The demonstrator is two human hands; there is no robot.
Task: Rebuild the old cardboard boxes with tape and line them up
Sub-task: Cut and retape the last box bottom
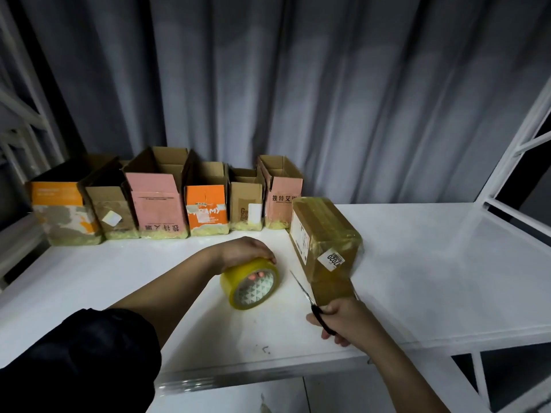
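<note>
Reaching forward, left hand fingers curl over tape roll; right hand grips scissors.

Yellow tape roll, white table, grey curtain.

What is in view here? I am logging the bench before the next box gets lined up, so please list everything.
open boxes: six, brown with orange or pink faces, in a row at the back of the table, yellowish tape at their bases
taped box: one, brown under yellow tape, white labels, lying right of centre
tape roll: one, yellow, on edge at centre
scissors: one pair, dark handles, blades beside the taped box
table: one, white
curtain: grey, behind
left hand: rests on top of the tape roll
right hand: grips the scissors
</note>
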